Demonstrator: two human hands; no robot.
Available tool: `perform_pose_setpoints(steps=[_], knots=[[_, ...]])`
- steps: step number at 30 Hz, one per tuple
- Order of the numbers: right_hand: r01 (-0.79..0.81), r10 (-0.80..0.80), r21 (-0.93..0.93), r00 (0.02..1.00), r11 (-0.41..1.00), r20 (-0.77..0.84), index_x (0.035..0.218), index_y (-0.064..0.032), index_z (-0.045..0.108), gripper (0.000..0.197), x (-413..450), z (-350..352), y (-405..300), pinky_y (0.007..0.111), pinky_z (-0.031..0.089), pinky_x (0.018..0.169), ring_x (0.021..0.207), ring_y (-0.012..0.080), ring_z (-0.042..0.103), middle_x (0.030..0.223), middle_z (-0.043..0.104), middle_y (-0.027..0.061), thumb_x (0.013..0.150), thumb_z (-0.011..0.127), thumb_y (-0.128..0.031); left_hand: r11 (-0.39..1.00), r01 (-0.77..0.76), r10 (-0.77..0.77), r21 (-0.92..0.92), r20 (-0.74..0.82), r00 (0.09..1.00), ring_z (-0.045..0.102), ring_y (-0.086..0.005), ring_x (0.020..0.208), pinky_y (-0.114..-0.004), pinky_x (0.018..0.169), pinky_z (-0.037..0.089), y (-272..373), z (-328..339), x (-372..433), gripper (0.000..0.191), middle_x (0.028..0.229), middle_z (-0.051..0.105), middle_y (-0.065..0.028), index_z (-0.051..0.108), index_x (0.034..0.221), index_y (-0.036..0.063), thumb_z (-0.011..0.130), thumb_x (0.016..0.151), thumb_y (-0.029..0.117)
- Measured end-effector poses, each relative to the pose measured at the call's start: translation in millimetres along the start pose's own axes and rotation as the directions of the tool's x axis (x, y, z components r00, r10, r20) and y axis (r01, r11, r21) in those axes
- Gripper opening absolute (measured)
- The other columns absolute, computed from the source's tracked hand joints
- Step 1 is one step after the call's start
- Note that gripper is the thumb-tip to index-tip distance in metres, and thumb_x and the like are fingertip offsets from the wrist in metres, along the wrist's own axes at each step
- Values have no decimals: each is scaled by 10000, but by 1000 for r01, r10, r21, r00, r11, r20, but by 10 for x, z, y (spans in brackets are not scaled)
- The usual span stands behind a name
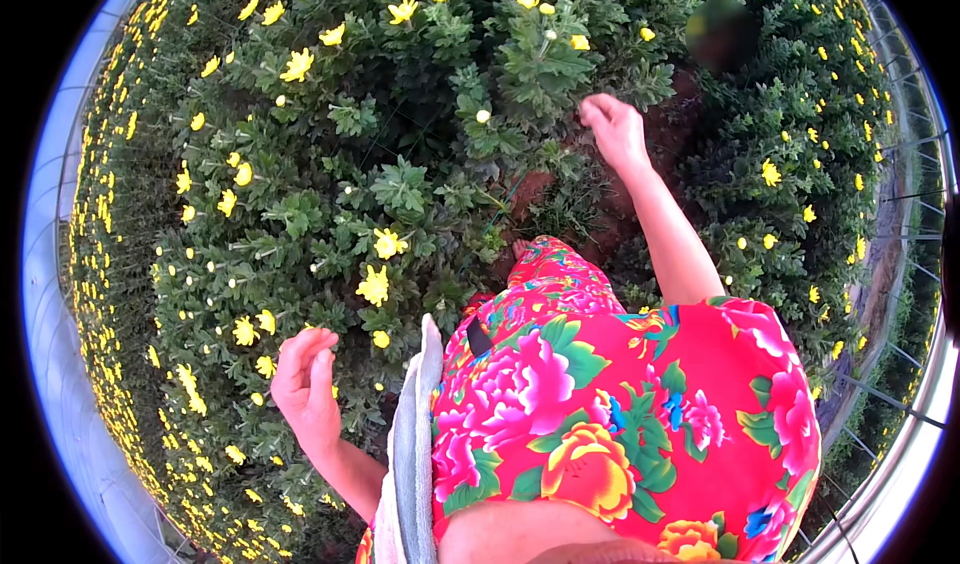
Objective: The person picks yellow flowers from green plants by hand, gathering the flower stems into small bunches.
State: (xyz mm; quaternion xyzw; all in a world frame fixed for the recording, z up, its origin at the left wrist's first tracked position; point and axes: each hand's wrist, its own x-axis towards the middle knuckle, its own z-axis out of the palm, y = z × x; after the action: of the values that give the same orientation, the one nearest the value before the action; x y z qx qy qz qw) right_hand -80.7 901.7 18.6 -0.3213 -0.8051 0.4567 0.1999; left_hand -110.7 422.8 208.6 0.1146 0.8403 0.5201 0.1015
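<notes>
My left hand hovers over the plants at lower left, with its fingers curled and the thumb beside them. Close to it on the left are yellow chrysanthemum-like blooms. I see no flower in its fingers, but the inside of the palm is partly hidden. Farther forward, my right hand is bent inward beside a tall leafy stem, above a strip of bare soil. Its fingertips are folded under, so whether they hold anything does not show. A pale bud stands left of that hand.
Dense flowering plants surround me, dotted with yellow blooms and buds. Reddish soil shows between the rows. A towel hangs over my red floral clothing. Thin greenhouse-like framing curves along the right rim.
</notes>
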Motion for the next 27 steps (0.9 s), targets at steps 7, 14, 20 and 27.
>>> perform_pose_setpoints(steps=[7,14,20,27], knots=[[-156,156,285,987,946,25,1147,-9,648,301,890,427,-140,290,519,554,621,154,659,837,696,90,853,634,-75,999,19,-23,33,142,990,647,-161,941,-273,833,501,205,143,291,236,1019,644,-90,604,1117,-33,571,883,-41],[-184,189,-106,981,977,34,1051,-125,668,351,1480,1003,39,428,486,781,933,353,642,986,688,159,766,690,-328,998,70,-66,0,299,952,631,-150,970,-273,849,490,-100,348,452,253,1047,655,-78,587,1158,-22,583,906,-3],[-19,19,2,988,1000,-152,984,-34,675,357,1528,1443,128,386,489,761,841,260,649,960,704,123,832,662,-357,989,143,-126,-29,325,937,649,-155,940,-270,806,503,-56,471,636,234,1028,667,-81,592,1141,-11,586,917,54],[-531,427,716,834,453,348,823,-44,609,233,1461,1606,56,335,467,688,744,207,616,858,714,131,925,535,-240,933,269,-238,-239,149,960,688,-231,933,-288,746,548,-112,981,1235,264,1061,674,-134,602,1164,-7,563,943,132]])
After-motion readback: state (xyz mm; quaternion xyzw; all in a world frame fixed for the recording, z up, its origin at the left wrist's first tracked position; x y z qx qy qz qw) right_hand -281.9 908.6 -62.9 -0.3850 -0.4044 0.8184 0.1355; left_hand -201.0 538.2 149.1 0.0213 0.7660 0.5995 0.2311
